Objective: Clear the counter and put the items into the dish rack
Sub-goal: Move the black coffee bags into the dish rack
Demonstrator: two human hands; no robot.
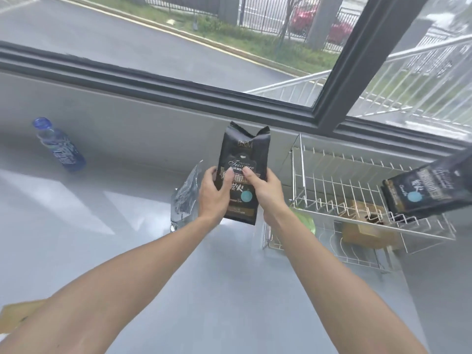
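Note:
I hold a black coffee bag (242,159) upright above the grey counter (102,226), near the middle of the view. My left hand (214,194) grips its left edge and my right hand (263,186) grips its right edge, thumbs on the front. A silver foil bag (185,198) stands just behind my left hand. The white wire dish rack (357,185) sits to the right; a second black coffee bag (429,190) leans in its upper tier. A blue-capped water bottle (60,146) lies at the far left.
A brown box (367,226) and something green (307,221) rest in the rack's lower tier. A tan object (15,315) shows at the bottom left corner. A dark-framed window runs behind the counter.

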